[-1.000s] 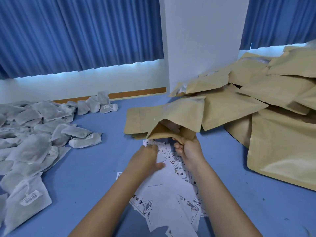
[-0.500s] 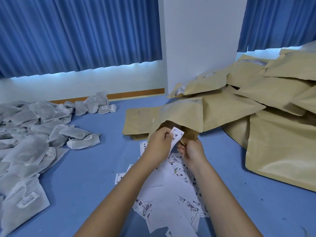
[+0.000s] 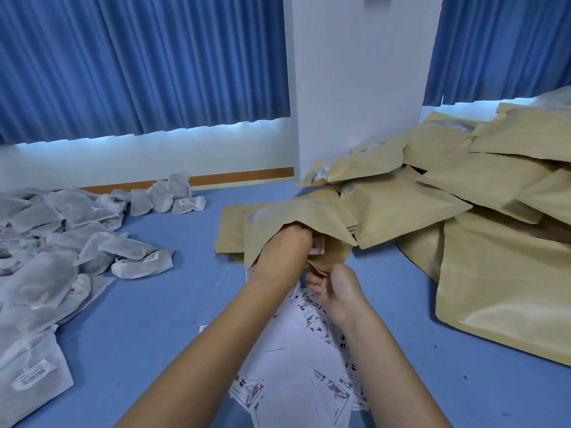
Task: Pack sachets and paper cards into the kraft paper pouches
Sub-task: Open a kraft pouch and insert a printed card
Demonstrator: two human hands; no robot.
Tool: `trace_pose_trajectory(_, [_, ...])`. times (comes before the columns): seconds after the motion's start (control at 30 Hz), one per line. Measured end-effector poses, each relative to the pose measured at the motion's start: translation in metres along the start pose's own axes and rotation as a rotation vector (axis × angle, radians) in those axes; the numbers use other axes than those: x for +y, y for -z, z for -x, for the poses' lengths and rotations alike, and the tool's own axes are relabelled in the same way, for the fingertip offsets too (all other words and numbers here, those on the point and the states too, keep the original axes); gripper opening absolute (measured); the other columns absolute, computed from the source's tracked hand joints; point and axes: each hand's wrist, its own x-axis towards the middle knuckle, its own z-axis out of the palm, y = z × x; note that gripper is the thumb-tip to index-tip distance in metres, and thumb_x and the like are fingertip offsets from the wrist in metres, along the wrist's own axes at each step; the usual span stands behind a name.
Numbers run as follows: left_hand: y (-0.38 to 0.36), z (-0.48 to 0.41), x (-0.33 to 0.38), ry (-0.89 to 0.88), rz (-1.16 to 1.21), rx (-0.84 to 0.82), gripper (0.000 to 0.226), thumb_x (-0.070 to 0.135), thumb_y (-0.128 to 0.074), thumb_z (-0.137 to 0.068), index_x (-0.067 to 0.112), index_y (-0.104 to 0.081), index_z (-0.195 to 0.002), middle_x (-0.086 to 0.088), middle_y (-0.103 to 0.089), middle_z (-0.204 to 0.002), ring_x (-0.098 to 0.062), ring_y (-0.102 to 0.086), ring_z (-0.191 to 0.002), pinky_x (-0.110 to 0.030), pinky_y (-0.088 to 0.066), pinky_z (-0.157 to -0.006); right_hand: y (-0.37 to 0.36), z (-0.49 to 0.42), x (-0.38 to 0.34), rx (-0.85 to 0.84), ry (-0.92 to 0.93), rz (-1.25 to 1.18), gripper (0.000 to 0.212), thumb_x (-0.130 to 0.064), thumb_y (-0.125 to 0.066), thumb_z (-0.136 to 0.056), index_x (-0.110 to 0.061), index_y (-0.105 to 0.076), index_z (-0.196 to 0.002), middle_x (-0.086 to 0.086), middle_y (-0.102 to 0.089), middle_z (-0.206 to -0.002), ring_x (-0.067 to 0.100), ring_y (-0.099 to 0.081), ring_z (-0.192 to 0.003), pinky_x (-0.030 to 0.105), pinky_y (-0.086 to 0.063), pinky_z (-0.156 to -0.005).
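Reaching into the mouth of a kraft paper pouch [image 3: 296, 216] at the centre of the frame, the left hand [image 3: 289, 244] has its fingers curled round a small printed paper card [image 3: 318, 246], whose edge peeks out just right of the knuckles, inside the opening. The fingertips themselves are hidden by the pouch's upper flap. Just below and to the right, the right hand [image 3: 336, 288] pinches the pouch's lower lip between thumb and bent fingers, holding the mouth apart.

Under both forearms, in the lower centre, lies a loose spread of paper cards [image 3: 296, 366], some face up with print showing, some blank side up. The held pouch overlaps a flat stack of pouches [image 3: 230, 233] to its left. A large untidy heap of pouches [image 3: 494, 193] fills the right side. White sachets [image 3: 46, 257] with small labels cover the left side, spreading up toward the centre. All of it rests on a blue surface [image 3: 139, 335]. Blue curtains [image 3: 139, 63] and a white pillar [image 3: 355, 72] stand across the top.
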Motion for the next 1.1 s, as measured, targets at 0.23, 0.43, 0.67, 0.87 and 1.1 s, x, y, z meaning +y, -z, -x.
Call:
trace_pose_trajectory(0.23, [0.002,0.048,-0.010,-0.141,-0.101,0.637,0.055,-0.007,-0.068,-0.066,0.008,-0.063,-0.119,-0.016,-0.058,-0.121,-0.030,-0.051,-0.111,-0.040,-0.048,-0.086,0.000,0.002,0.003,0.085,0.060,0.064,0.024,0.004,-0.036,-0.093,-0.002,-0.051,-0.075,0.010,-0.059,-0.054,0.010,-0.042,-0.034,0.017,-0.032,-0.032])
trace_pose_trajectory(0.43, [-0.011,0.052,-0.020,-0.091,0.097,0.454,0.059,-0.016,-0.067,-0.063,0.011,-0.066,-0.116,-0.008,-0.062,-0.094,-0.030,-0.059,-0.081,-0.038,-0.049,-0.063,0.004,0.007,0.006,0.167,0.150,0.203,0.012,-0.010,-0.065,-0.085,-0.007,-0.056,-0.078,0.001,-0.056,-0.048,0.008,-0.039,-0.034,0.017,-0.027,-0.035])
trace_pose_trajectory(0.67, [-0.032,0.058,-0.018,-0.196,0.063,0.340,0.070,-0.014,-0.066,-0.059,0.024,-0.067,-0.119,-0.005,-0.053,-0.091,-0.023,-0.052,-0.076,-0.029,-0.036,-0.056,0.001,0.009,0.005,0.289,0.145,0.248,0.022,0.000,-0.042,-0.086,-0.013,-0.049,-0.069,-0.001,-0.045,-0.051,0.008,-0.032,-0.034,0.017,-0.024,-0.037])
trace_pose_trajectory(0.87, [-0.036,0.059,-0.017,-0.179,0.033,0.436,0.034,0.014,-0.066,-0.071,0.020,-0.069,-0.105,0.001,-0.059,-0.092,-0.021,-0.055,-0.078,-0.032,-0.044,-0.060,-0.001,0.011,0.003,0.210,0.131,0.251,0.016,-0.003,-0.041,-0.085,-0.011,-0.051,-0.075,0.003,-0.046,-0.057,0.012,-0.034,-0.042,0.023,-0.027,-0.044])
trace_pose_trajectory(1.1, [-0.037,0.055,-0.029,-0.167,-0.036,0.566,0.033,-0.004,-0.081,-0.060,0.010,-0.074,-0.088,-0.006,-0.059,-0.075,-0.026,-0.056,-0.065,-0.035,-0.044,-0.050,-0.006,0.021,-0.002,-0.278,-0.009,0.262,0.019,-0.001,-0.039,-0.086,0.000,-0.059,-0.086,0.013,-0.060,-0.085,0.019,-0.060,-0.073,0.034,-0.053,-0.074])
